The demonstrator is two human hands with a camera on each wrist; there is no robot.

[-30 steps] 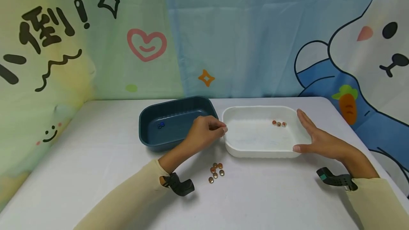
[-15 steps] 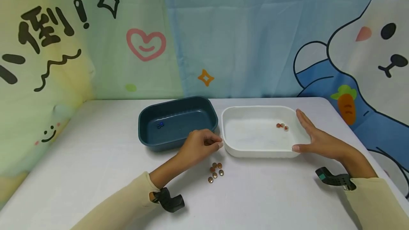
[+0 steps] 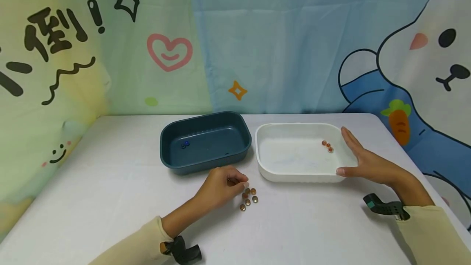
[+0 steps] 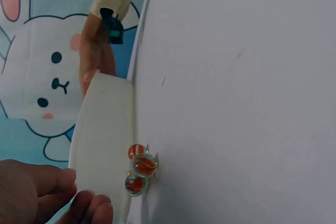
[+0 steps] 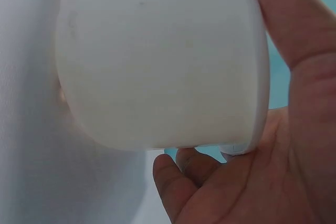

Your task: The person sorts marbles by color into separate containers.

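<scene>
My left hand [image 3: 222,187] hovers at the far-left edge of a small cluster of glass marbles [image 3: 247,202] on the table. In the left wrist view its fingers [image 4: 50,182] are bent, with a gap beside the orange-striped marbles [image 4: 143,166] and nothing visible between them. My right hand [image 3: 375,167] grips the right end of a white tray [image 3: 305,178], thumb at the front corner and fingers along the far side. Inside that tray lie three orange marbles [image 3: 328,145]. The right wrist view shows the tray's end wall [image 5: 163,66] between thumb and fingers.
A dark blue-green tray [image 3: 206,165] stands left of the white one, with a few dark blue marbles [image 3: 185,144] in it. Both trays sit near the back of the white-covered table [image 3: 309,224]. A printed cloth backdrop [image 3: 294,52] hangs behind.
My left hand has moved from the white tray's left rim down and left to the loose marbles. The marbles inside the white tray have rolled slightly right. The right hand stays put.
</scene>
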